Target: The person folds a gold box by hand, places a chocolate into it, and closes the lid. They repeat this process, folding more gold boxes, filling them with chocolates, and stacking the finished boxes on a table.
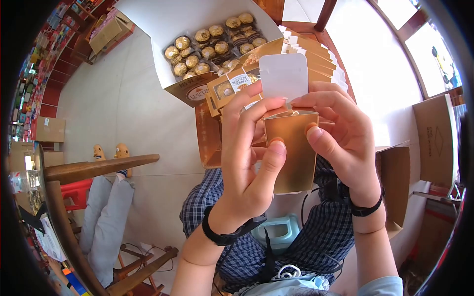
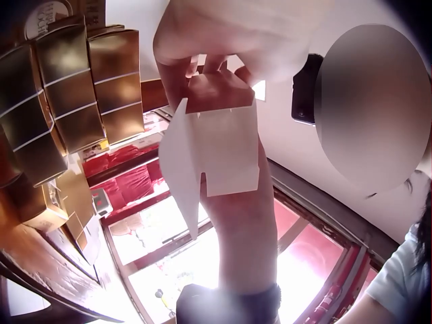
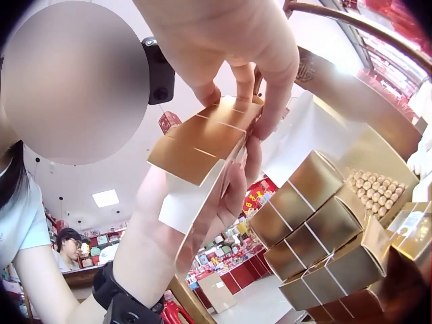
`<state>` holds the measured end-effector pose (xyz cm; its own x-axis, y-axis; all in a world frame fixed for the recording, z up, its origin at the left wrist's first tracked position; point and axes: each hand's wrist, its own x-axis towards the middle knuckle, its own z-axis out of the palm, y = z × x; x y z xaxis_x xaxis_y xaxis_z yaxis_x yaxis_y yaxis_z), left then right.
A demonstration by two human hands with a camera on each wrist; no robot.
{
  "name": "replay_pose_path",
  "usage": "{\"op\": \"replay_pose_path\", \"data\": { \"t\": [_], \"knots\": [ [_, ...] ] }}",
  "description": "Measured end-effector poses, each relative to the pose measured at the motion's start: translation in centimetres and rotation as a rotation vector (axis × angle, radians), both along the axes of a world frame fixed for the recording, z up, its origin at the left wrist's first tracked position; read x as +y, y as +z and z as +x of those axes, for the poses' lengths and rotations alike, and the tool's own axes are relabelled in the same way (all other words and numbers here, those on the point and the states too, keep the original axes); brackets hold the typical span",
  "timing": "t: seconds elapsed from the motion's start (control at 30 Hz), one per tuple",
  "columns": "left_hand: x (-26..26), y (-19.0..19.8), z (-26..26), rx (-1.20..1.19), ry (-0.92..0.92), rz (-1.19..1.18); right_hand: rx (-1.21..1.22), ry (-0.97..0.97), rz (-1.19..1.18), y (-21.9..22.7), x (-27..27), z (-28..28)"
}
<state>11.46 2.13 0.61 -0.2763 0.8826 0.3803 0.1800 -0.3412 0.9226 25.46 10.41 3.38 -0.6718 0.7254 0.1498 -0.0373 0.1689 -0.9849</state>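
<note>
A small gold box (image 1: 291,158) is between both hands, its white end flap standing up at the far end. The left hand (image 1: 254,158) holds its left side, thumb on the front face and fingertips at the upper edge. The right hand (image 1: 343,133) pinches the upper right edge between thumb and fingers. White flaps (image 2: 226,148) hang from the box's other end in the left wrist view. In the right wrist view the gold side (image 3: 202,142) shows under the right hand (image 3: 226,40).
Beyond the hands, a large open carton (image 1: 185,91) holds gold-wrapped balls (image 1: 202,35). Beside it lie a windowed gold box (image 1: 224,91) and stacked gold boxes (image 1: 316,56) on a wooden surface. A light blue stool (image 1: 279,232) is below, and another person's legs (image 1: 106,212) at left.
</note>
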Motion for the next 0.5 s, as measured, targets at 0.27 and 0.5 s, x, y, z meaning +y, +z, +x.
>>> {"op": "replay_pose_path", "data": {
  "t": [0.27,0.5],
  "knots": [
    [0.1,-0.5,0.8,-0.284,-0.005,0.106,0.125,-0.118,-0.048,0.0,-0.6,-0.3],
    [0.2,-0.8,0.3,-0.202,0.0,0.066,0.069,-0.022,-0.05,-0.2,0.0,-0.1]
  ]
}}
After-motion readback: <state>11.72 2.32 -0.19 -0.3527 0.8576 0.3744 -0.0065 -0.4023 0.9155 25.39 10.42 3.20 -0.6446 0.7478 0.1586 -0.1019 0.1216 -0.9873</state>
